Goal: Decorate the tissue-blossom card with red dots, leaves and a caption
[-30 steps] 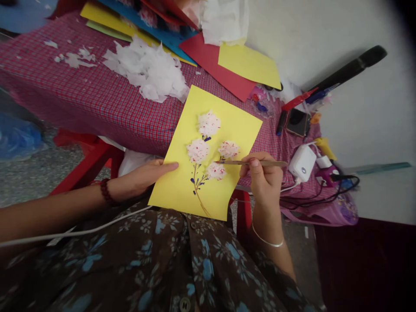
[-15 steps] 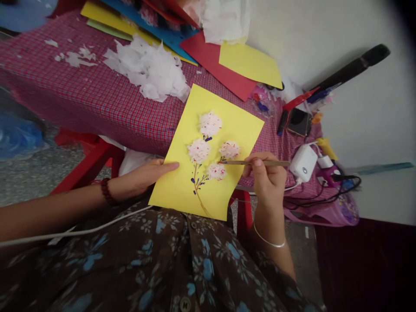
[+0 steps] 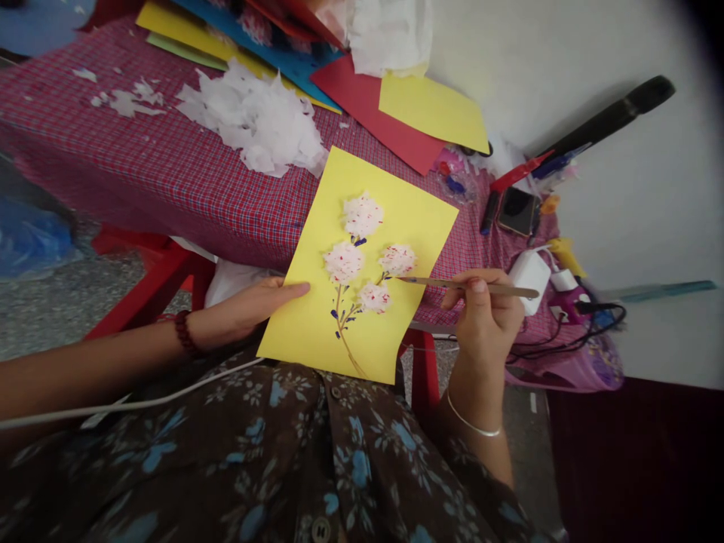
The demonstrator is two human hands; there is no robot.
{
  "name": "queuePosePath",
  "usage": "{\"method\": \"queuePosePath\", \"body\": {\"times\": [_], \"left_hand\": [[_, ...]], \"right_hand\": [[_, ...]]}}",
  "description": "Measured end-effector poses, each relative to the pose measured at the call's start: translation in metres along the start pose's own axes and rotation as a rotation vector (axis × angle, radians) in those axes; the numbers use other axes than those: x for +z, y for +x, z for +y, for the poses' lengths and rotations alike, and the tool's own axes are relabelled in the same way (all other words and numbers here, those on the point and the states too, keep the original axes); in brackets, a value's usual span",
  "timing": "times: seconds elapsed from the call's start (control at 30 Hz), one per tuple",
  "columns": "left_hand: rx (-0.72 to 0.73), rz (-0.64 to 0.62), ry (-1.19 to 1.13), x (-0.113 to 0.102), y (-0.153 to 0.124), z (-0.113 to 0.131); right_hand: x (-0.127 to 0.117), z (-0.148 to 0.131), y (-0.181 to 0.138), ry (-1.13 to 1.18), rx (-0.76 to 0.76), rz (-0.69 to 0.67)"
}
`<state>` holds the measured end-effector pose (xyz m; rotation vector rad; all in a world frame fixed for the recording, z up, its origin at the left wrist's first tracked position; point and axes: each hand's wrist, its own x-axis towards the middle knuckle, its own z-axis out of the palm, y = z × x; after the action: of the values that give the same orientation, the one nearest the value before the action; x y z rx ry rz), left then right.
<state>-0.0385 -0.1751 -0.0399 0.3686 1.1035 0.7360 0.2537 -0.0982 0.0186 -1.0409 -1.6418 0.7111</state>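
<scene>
My left hand (image 3: 265, 303) grips the left edge of a yellow sheet of paper (image 3: 407, 207), thumb on top and fingers hidden beneath. On the sheet are several fluffy white paper flowers (image 3: 363, 215) flecked with red, above a painted brown stem (image 3: 345, 343) with dark blue leaves. Between the thumb and fingers of my right hand (image 3: 486, 309) is a thin paintbrush (image 3: 446, 283), held nearly level. Its tip points left, over the sheet close to the right-hand flower; whether it touches the paper I cannot tell.
Torn white tissue (image 3: 260, 121) is heaped on the checked tablecloth (image 3: 186, 188). Behind it lie coloured sheets, one of them red (image 3: 378, 113). A dark phone-like object (image 3: 519, 211), a white device (image 3: 529, 279) and cables (image 3: 566, 347) sit at the right. A red chair (image 3: 152, 294) stands below.
My right hand and the paintbrush have moved to the right, drawing the tip away from the lower right flowers. The left hand and the yellow sheet stay nearly in place.
</scene>
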Motion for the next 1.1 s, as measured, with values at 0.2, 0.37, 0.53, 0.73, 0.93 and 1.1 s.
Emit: {"method": "queuePosePath", "body": {"times": [0.2, 0.37, 0.53, 0.73, 0.93, 1.1], "left_hand": [[0.0, -0.006, 0.0, 0.0, 0.0, -0.001], [-0.009, -0.004, -0.01, 0.0, 0.001, -0.001], [-0.016, 0.004, -0.023, 0.003, -0.002, 0.002], [-0.018, 0.011, -0.015, 0.001, 0.0, -0.001], [-0.008, -0.016, -0.017, -0.004, 0.003, -0.004], [-0.012, -0.011, -0.034, -0.001, 0.001, -0.002]], "right_hand": [[-0.009, 0.002, -0.001, -0.029, -0.035, 0.002], [-0.016, 0.006, 0.001, -0.031, -0.07, 0.068], [-0.011, 0.008, 0.002, -0.053, -0.051, 0.019], [-0.003, 0.008, 0.003, -0.067, -0.017, -0.019], [-0.005, 0.01, 0.005, -0.057, -0.024, -0.036], [-0.008, 0.01, 0.005, 0.034, -0.047, 0.138]]}}
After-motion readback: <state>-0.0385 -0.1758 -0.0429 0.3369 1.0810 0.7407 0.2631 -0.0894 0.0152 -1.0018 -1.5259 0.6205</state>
